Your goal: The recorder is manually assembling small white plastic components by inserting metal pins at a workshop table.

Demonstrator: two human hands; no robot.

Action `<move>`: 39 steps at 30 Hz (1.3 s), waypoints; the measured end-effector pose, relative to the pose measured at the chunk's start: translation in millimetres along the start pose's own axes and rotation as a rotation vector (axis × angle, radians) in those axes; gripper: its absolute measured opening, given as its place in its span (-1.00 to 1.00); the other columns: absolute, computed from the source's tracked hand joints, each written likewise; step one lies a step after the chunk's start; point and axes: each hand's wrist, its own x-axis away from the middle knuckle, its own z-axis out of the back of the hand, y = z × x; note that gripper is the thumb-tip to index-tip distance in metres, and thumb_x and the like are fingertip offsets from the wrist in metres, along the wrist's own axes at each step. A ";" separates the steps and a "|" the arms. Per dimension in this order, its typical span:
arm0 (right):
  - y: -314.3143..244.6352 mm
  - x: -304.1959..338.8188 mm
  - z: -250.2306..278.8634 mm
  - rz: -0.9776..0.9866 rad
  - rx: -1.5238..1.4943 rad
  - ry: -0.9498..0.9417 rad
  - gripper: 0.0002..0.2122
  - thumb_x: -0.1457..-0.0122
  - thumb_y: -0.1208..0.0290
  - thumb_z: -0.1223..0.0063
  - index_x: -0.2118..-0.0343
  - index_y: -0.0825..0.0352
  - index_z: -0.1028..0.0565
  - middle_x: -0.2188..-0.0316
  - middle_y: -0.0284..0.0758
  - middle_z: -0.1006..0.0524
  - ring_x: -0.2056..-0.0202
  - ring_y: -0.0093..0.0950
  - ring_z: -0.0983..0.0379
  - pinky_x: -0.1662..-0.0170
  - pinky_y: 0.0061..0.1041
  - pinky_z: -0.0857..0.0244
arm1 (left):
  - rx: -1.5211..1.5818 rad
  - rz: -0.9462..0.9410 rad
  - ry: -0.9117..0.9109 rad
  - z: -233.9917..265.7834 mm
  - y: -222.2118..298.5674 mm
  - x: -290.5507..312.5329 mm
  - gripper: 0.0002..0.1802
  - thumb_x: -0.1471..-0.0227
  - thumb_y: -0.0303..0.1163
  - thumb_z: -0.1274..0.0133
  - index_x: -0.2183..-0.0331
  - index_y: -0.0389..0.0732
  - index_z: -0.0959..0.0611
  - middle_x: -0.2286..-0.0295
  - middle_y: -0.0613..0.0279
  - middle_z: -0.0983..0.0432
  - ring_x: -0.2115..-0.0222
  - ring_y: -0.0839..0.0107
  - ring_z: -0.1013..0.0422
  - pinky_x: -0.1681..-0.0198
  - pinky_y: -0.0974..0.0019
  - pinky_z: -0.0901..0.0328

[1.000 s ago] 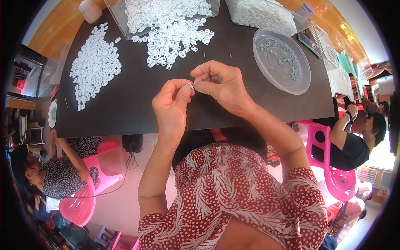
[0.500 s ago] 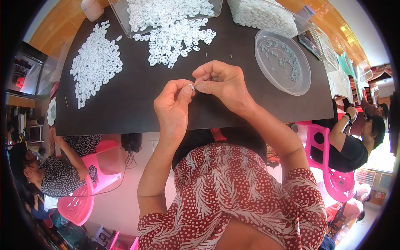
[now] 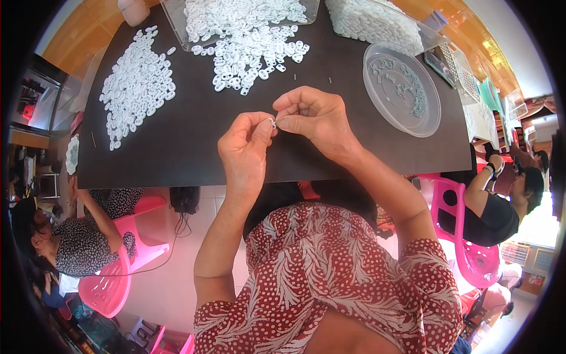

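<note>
A small white plastic oval piece [image 3: 272, 123] is pinched between the thumb and index finger of my left hand [image 3: 243, 150]. My right hand [image 3: 321, 123] meets it from the right, thumb and fingertips pressed together at the piece's edge. Whatever those right fingertips grip is too small and covered to make out. Two tiny grey pins, one pin [image 3: 295, 76] and another pin [image 3: 330, 80], lie on the dark table [image 3: 183, 141] beyond my hands. To the right, a round clear plastic dish [image 3: 394, 112] holds many similar small pins [image 3: 417, 105].
A loose pile of white oval pieces [image 3: 138, 85] covers the table's left. More pieces [image 3: 250, 59] spill from a clear tray [image 3: 178, 29] at the back. Another filled clear box [image 3: 433, 40] and a phone [image 3: 439, 69] stand back right. People sit on pink chairs at both sides.
Both hands keep the same pinch on the white piece. The view has shifted very slightly; nothing else has visibly moved on the table.
</note>
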 end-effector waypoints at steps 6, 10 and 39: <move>2.9 0.0 -0.8 -0.001 -0.005 0.001 -0.84 0.05 0.65 -0.09 0.35 0.50 -0.47 0.48 -0.33 -0.51 0.42 -0.65 -0.43 0.32 -0.66 -0.34 | -0.045 0.000 0.023 -2.9 2.1 2.2 -0.89 -0.05 -0.47 -0.02 0.40 -0.31 -0.56 0.54 0.35 -0.45 0.58 0.69 -0.25 0.55 0.64 -0.14; 5.1 0.2 -4.8 0.026 0.028 0.026 -0.86 0.05 0.65 -0.10 0.37 0.48 -0.48 0.51 -0.38 -0.49 0.44 -0.68 -0.40 0.35 -0.67 -0.32 | -0.264 -0.183 0.094 -5.8 -10.2 1.6 -0.91 -0.06 -0.50 -0.01 0.42 -0.32 -0.55 0.55 0.37 -0.43 0.56 0.69 -0.24 0.51 0.60 -0.16; 22.0 3.1 -21.1 0.136 0.268 0.033 -0.95 0.01 0.58 0.04 0.53 0.42 -0.37 0.57 -0.24 -0.40 0.48 -0.37 -0.33 0.39 -0.41 -0.23 | -0.467 -0.398 0.259 -10.0 -27.5 4.6 -0.93 0.07 -0.63 -0.05 0.44 -0.28 -0.53 0.57 0.16 -0.41 0.55 0.29 -0.37 0.49 0.33 -0.26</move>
